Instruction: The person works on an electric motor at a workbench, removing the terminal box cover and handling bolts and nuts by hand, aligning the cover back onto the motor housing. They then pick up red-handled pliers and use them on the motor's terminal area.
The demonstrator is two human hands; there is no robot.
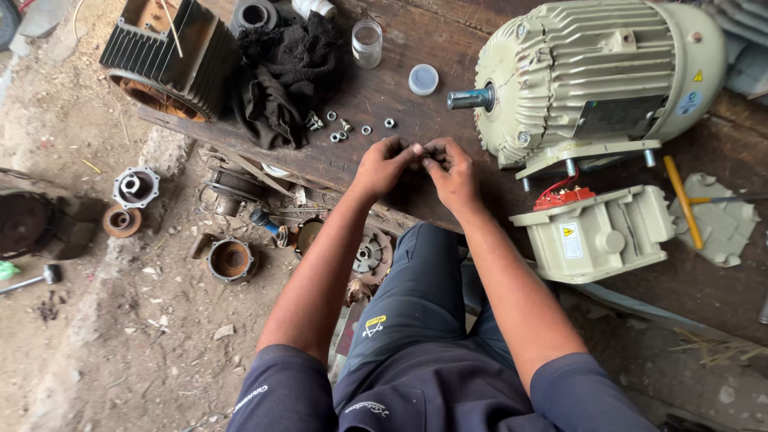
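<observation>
My knees are nearest, in dark trousers (pixel 416 320), and just past them my two hands meet over the bench (pixel 400 200) edge. My left hand (pixel 382 166) and right hand (pixel 453 172) are both pinched shut, fingertips touching around something small between them. It is too hidden to name, perhaps one of the nuts. My fingers cover it almost wholly.

Just beyond my knuckles a scatter of loose nuts (pixel 346 128) lies on the wood, beside a black rag (pixel 284 80). Further back stand a glass jar (pixel 367 42) and its white cap (pixel 423 79). To my right sits the big cream motor (pixel 592 72), shaft toward me, with its terminal box (pixel 596 232) detached in front and a yellow-handled tool (pixel 682 200) beside it.

The risk I see: my hands work right at the bench edge, above a dirt floor (pixel 120 336) littered with old parts. If the piece slips from my pinch, it would likely drop into that clutter and be hard to find. A careless sweep of my wrist could also roll the loose nuts off.
</observation>
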